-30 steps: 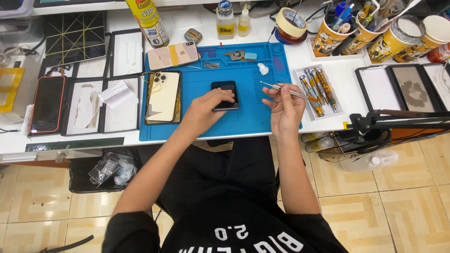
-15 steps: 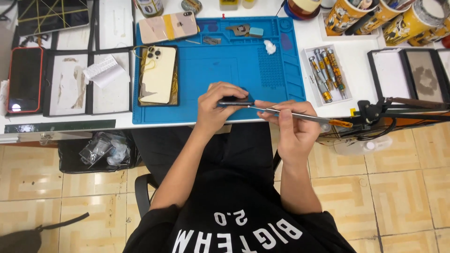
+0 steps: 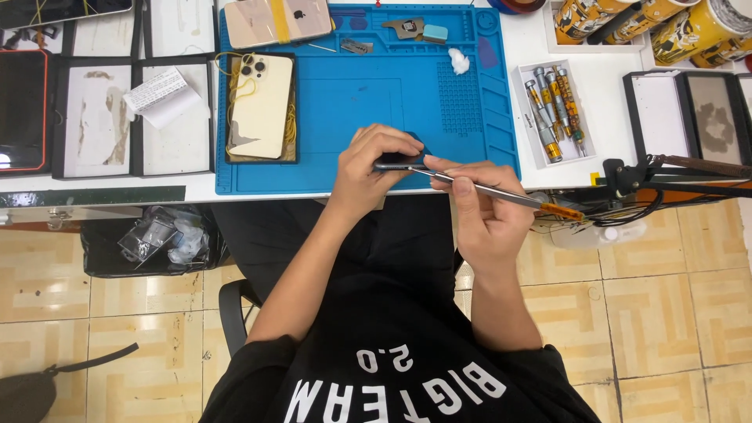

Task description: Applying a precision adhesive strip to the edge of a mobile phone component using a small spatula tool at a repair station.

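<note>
Seen from above, a seated person in a black shirt works at the near edge of a white table (image 3: 595, 102). The left hand (image 3: 368, 168) curls around a small dark flat part (image 3: 398, 163), its fingers pinching it by the edges and holding it just above the front edge of a blue work mat (image 3: 376, 94). The right hand (image 3: 486, 211) holds slim metal tweezers (image 3: 486, 188), the fingers pressed together around the shaft, with the tip touching the dark part. On the mat's left side lies a cream-coloured phone back (image 3: 261, 106), camera cut-outs facing up. A tray of small screwdrivers (image 3: 554, 110) sits just right of the mat. Further left are framed panels (image 3: 102, 117) and a folded paper slip (image 3: 160, 95). A black bin (image 3: 149, 239) stands on the tiled floor below the table.
</note>
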